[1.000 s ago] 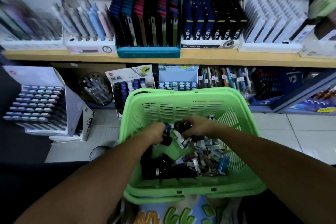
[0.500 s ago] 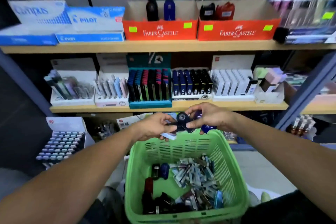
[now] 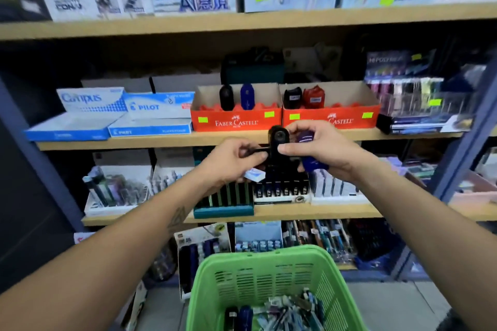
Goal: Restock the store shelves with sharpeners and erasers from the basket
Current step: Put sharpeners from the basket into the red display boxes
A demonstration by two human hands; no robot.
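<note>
My left hand [image 3: 232, 160] holds a white-and-blue eraser [image 3: 255, 174] under its fingers and pinches a dark item that runs toward a black sharpener [image 3: 277, 146]. My right hand [image 3: 321, 150] curls round a blue sharpener [image 3: 312, 152], and its thumb presses on the black one. Both hands meet in front of two orange Faber-Castell boxes [image 3: 236, 119], the right box [image 3: 332, 117]. A black and a blue sharpener stand in the left box, a black and a red one in the right. The green basket [image 3: 269, 273] below holds more sharpeners and several wrapped erasers.
Blue Pilot and Campus eraser boxes [image 3: 150, 118] lie left of the orange boxes. Pen displays fill the shelf below [image 3: 223, 201] and the shelf above. A blue metal upright [image 3: 462, 129] stands at the right. The shelf edge [image 3: 172, 141] runs just behind my hands.
My hands have lifted the sharpeners and eraser from basket height to the level of the orange boxes. My view has tilted upward, so only the basket's far end shows.
</note>
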